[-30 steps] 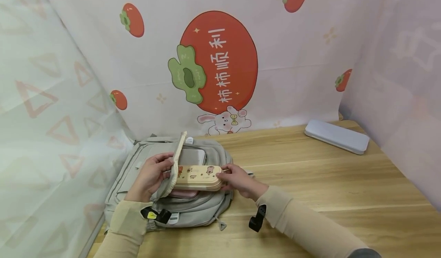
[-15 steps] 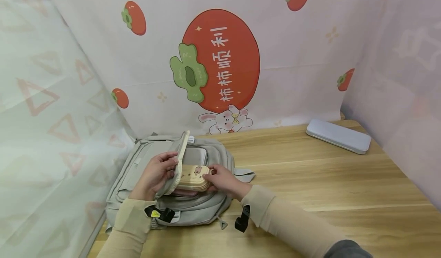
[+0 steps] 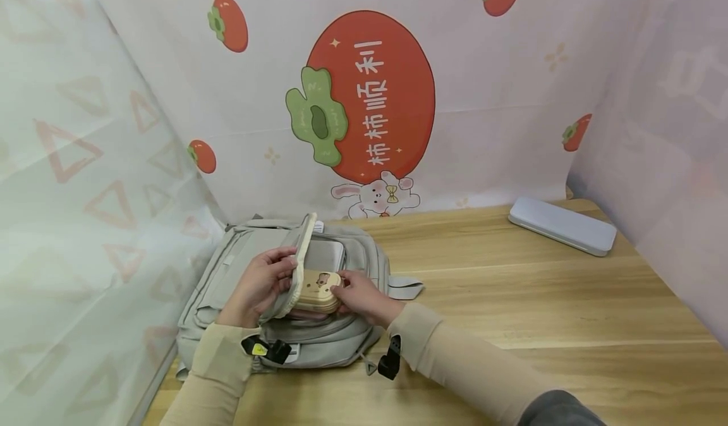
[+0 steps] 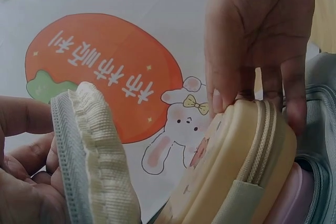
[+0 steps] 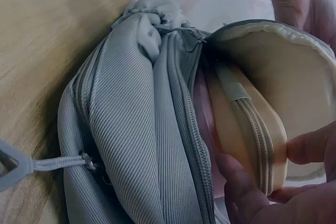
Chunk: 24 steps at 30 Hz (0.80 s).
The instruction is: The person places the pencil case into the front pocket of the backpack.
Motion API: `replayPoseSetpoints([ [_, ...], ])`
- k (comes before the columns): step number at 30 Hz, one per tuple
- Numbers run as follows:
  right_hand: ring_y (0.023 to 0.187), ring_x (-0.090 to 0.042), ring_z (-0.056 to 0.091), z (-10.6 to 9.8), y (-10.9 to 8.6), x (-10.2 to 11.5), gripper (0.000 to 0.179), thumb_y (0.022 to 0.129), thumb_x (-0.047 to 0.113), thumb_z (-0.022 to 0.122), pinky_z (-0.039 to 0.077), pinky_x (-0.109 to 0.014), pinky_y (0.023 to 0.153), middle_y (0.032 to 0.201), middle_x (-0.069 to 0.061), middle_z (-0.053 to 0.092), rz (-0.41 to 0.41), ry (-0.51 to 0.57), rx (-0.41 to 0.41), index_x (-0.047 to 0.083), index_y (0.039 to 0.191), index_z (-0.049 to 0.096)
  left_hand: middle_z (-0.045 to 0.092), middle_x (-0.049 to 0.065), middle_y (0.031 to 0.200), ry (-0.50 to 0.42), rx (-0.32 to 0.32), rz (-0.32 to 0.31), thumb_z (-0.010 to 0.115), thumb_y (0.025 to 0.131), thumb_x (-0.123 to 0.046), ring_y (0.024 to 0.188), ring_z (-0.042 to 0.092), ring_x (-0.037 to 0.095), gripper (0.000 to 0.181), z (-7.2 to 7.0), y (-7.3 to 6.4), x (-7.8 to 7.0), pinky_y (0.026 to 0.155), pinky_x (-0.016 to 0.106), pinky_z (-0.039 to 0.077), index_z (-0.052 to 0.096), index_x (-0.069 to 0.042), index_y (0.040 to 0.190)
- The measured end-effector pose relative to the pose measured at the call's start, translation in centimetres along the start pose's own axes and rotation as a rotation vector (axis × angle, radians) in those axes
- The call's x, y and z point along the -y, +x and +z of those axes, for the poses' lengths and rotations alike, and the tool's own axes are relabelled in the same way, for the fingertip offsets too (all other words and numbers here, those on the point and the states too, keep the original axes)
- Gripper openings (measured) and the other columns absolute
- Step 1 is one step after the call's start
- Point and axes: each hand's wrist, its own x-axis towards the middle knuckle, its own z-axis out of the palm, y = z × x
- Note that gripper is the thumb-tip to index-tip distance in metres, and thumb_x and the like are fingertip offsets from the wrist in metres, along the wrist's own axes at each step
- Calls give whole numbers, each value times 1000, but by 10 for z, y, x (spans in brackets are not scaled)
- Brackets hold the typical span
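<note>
A grey backpack (image 3: 227, 271) lies on the table with its front pocket unzipped. My left hand (image 3: 261, 285) holds up the edge of the pocket flap (image 4: 100, 156), its zip tape and cream trim showing in the left wrist view. A pale yellow zipped pencil case (image 5: 252, 124) with a bear print sits partly inside the pocket, its far end hidden under the flap. With thumb and fingers, my right hand (image 3: 364, 296) grips the case's near end. Beside the case in the pocket are a pink item (image 4: 286, 198) and a flat silver-grey item (image 3: 324, 255), both partly hidden.
On the wooden table (image 3: 483, 325), a pale blue-grey flat case (image 3: 563, 225) lies at the back right. A strap (image 3: 405, 287) sticks out on the backpack's right. Printed cloth (image 3: 483, 97) hangs behind and at both sides.
My right hand has moved left with the pencil case, pushing it deeper into the pocket, so less of it shows. The left hand keeps holding the flap.
</note>
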Motion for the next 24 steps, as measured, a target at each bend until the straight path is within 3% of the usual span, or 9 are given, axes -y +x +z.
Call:
replayPoseSetpoints([
  [5,73,-17,62,4,2,3,41,106,5,54,58,-33,66,106,-15,66,-33,-66,-1,-6,145,53,59,1,97,-1,-5,1,53,105,2,75,61,7,28,1,1,1,61,21,52,54,8,132],
  [10,80,-27,67,10,4,2,46,106,7,54,60,-41,70,120,-20,66,-39,-105,-32,-6,149,48,59,1,96,0,-8,-3,53,105,2,75,61,7,26,2,1,0,61,21,53,55,8,130],
  [14,116,-38,62,17,5,-2,49,106,8,54,52,-50,96,138,-27,58,-81,-153,-72,-9,151,44,59,1,97,13,-13,-9,54,105,1,75,61,7,27,3,-1,0,61,21,53,54,8,131],
  [17,132,-38,52,20,5,-4,48,106,9,54,43,-50,109,143,-26,55,-119,-172,-82,-10,150,45,58,2,97,24,-21,-6,53,105,1,75,60,7,28,4,-1,0,61,21,52,53,9,132],
  [24,123,-36,59,13,3,-6,52,106,15,56,49,-48,101,139,-23,57,-64,-142,-53,-5,152,44,59,1,96,-5,-34,6,52,105,3,75,62,7,26,3,-2,-1,61,20,53,55,9,130],
])
